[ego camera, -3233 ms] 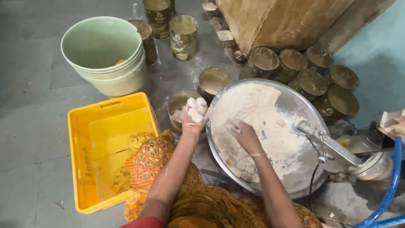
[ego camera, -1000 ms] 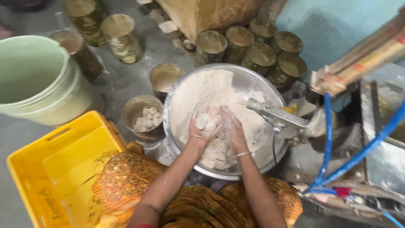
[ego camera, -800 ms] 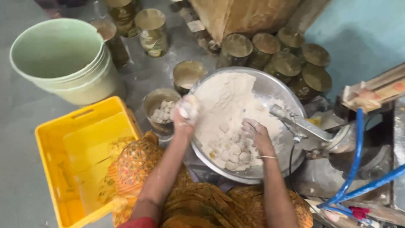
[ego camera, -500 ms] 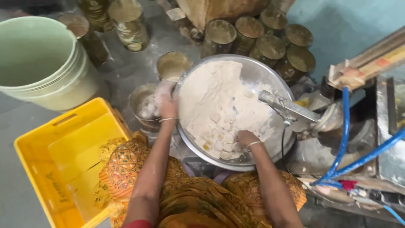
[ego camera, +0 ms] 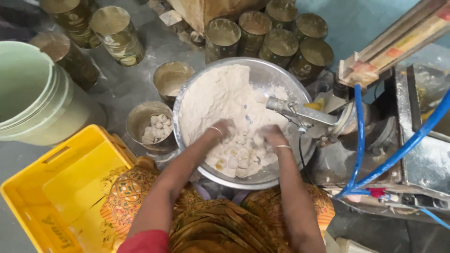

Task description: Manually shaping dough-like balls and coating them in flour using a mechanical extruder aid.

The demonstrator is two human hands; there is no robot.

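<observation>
Both hands, left (ego camera: 224, 130) and right (ego camera: 273, 137), close on flour-dusted balls (ego camera: 236, 159) in the basin (ego camera: 281, 75); loosely gathered, some could spill onto the floor.

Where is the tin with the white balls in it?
In the head view, the tin stands on the floor left of the big metal bowl, just above the yellow crate and below an empty tin.

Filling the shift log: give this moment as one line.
left hand in floured balls | right hand likewise | steel basin | filled can alongside
</observation>
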